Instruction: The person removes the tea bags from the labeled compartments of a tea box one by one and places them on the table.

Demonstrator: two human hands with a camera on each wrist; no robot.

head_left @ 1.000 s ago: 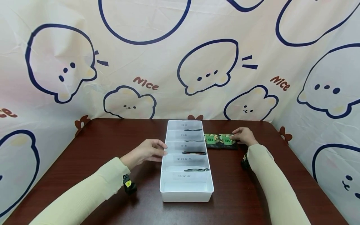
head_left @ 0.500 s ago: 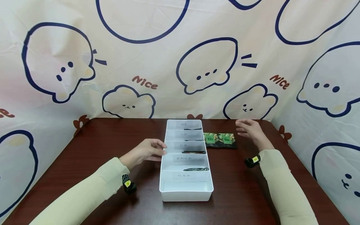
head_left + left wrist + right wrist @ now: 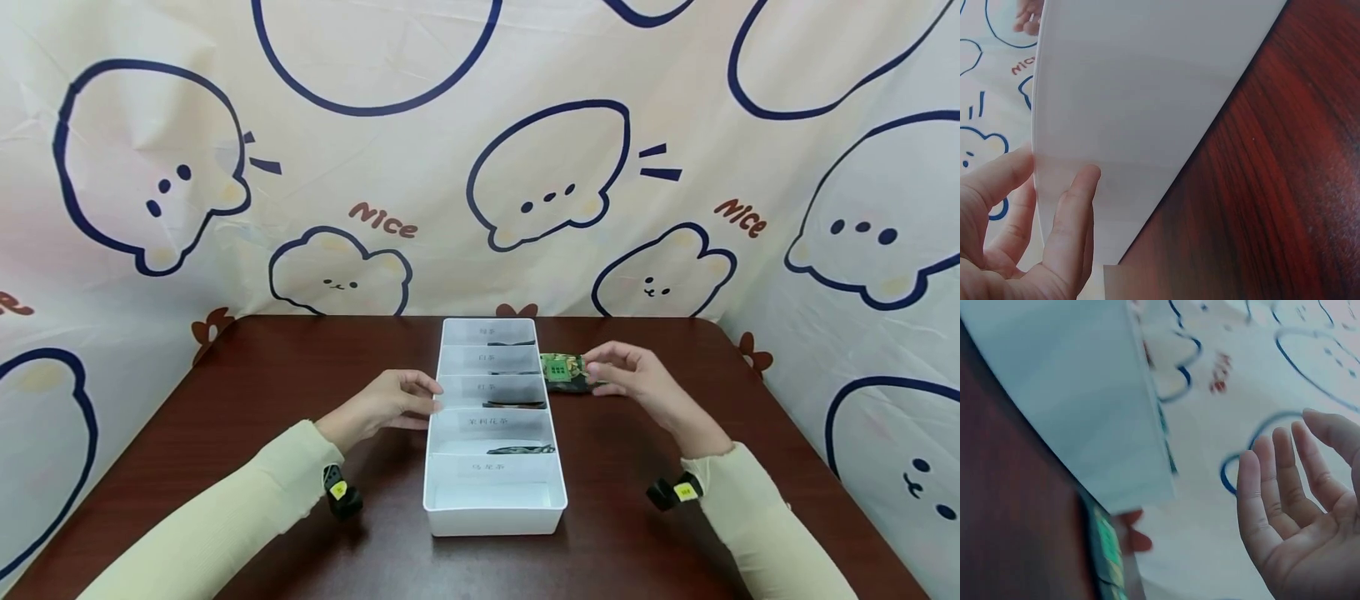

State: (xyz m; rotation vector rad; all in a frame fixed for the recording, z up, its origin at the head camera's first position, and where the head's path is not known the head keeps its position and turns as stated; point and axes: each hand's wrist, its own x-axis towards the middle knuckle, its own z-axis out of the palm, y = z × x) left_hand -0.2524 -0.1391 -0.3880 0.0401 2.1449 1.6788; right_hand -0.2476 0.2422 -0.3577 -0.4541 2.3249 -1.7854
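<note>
A long white divided box [image 3: 495,521] stands on the dark wooden table, its several compartments marked with Chinese tea names. Slim dark packets [image 3: 517,405] show inside most compartments; the nearest compartment holds none. My left hand [image 3: 390,404] holds the box's left side, with digits at the rim and another finger [image 3: 1072,225] along the outer wall. Green and black tea packets [image 3: 558,372] lie against the box's far right side. Over their right end, partly hiding it, is my right hand [image 3: 637,379]; in the right wrist view its fingers are spread loosely with nothing between them.
The reddish-brown table [image 3: 300,500] has its far edge against a cream cloth backdrop [image 3: 435,167] with cartoon outlines. A dark wrist camera [image 3: 343,492] hangs below the left cuff, another wrist camera [image 3: 675,492] below the right cuff.
My right hand left the packets' right end, lifted away rightward, then came back left and down over them. My left hand and the box have stayed in place.
</note>
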